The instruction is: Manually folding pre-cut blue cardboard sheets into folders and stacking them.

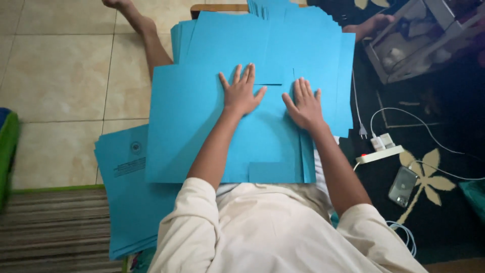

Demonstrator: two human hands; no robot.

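Note:
A large blue paper sheet lies spread over my lap and a stack of more blue sheets. My left hand presses flat on it, fingers spread, near a cut-out flap edge. My right hand lies flat beside it, palm down, on the same sheet. Neither hand grips anything. Further blue sheets fan out beyond the hands.
A second pile of blue sheets with a printed stamp lies at lower left on the tiled floor. At right are a white power strip, cables, a phone on a dark patterned rug, and a clear box. Another person's hand shows at top right.

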